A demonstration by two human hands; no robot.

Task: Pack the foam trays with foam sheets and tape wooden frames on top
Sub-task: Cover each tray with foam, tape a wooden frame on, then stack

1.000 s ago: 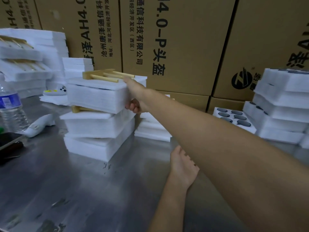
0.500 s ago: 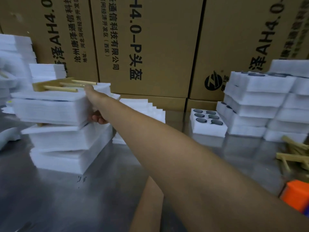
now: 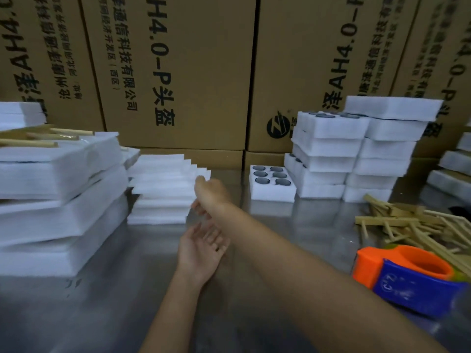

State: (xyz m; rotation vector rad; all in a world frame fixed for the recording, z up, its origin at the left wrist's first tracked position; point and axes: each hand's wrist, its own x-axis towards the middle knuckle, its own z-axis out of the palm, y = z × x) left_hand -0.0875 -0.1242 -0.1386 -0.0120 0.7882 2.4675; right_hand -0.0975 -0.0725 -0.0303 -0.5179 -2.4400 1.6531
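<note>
My right hand (image 3: 207,196) reaches across to the right edge of the stack of thin white foam sheets (image 3: 163,189). Its thumb lies on top and its curled fingers sit below a sheet's corner, though the view is blurred. My left hand (image 3: 201,248) hovers palm up over the steel table (image 3: 107,301), fingers relaxed and holding nothing. At the left stands a pile of packed foam trays (image 3: 58,200) with a wooden frame (image 3: 38,138) on top. A single foam tray (image 3: 271,184) with dark round parts lies behind my hands.
Stacks of filled foam trays (image 3: 356,154) stand at the back right. Loose wooden frames (image 3: 413,225) lie in a heap at the right, with an orange and blue tape dispenser (image 3: 407,276) in front. Cardboard boxes (image 3: 183,72) wall off the back.
My right hand has left the top packed tray at the left and swung right to the foam sheet stack. My left hand has turned palm up. The view has panned right.
</note>
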